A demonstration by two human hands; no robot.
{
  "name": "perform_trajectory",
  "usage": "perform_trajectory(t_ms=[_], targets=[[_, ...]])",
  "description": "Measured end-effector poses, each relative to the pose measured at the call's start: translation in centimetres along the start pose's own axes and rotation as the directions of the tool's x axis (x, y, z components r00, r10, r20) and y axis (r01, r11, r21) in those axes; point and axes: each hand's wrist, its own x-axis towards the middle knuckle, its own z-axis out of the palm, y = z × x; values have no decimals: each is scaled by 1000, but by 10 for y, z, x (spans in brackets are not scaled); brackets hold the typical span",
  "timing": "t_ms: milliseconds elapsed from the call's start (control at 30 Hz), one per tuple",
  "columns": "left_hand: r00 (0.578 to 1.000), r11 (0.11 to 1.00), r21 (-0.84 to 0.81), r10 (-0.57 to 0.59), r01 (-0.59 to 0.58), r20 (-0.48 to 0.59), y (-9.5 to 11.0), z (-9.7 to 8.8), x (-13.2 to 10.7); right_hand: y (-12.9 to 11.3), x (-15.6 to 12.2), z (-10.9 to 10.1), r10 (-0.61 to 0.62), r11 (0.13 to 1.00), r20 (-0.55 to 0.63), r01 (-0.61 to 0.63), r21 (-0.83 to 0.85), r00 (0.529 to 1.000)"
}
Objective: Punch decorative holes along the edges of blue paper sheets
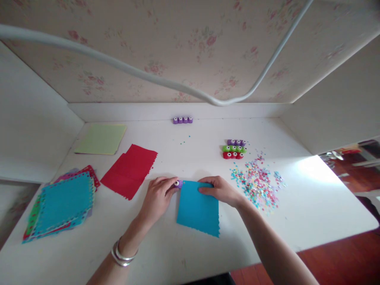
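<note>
My left hand is clenched on the purple punch, seemingly seated at a corner of the blue sheet. My right hand lies flat, pinning that sheet, so I should press squarely.

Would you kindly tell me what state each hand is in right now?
Left hand: closed around the purple punch at a corner of the blue paper.
Right hand: resting on that paper's top edge; grip cannot be told.

Most of the purple punch at the far left corner of the blue sheet is covered by the left hand. The paper stack well left of that sheet is blurred.
</note>
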Motion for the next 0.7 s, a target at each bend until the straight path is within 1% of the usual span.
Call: perform_trajectory(t_ms=[167,333,467,533,567,600,667,700], targets=[[999,999,0,37,-37,34,-2,0,-1,-2,1,-1,-17,999,25,18,-43,1000],[994,997,4,72,-72,83,-2,-3,0,-8,1,-2,-53,984,-9,51,-172,999],[989,994,34,96,-100,109,0,-4,0,-13,1,-1,-82,964,27,86,-252,996],[989,994,45,97,-103,114,0,-5,-1,-15,0,2,-144,928,3,136,-348,990],[989,994,49,92,-98,115,0,-5,-2,-15,-1,4,-202,891,-37,169,-421,979],[990,995,51,84,-90,113,0,-5,-2,-15,-3,7,-278,839,-90,196,-508,956],[991,996,50,63,-69,117,-1,-6,-3,-12,-8,14,-446,704,-189,212,-678,875],[991,997,48,56,-62,118,-1,-6,-3,-9,-11,18,-514,642,-214,207,-738,830]])
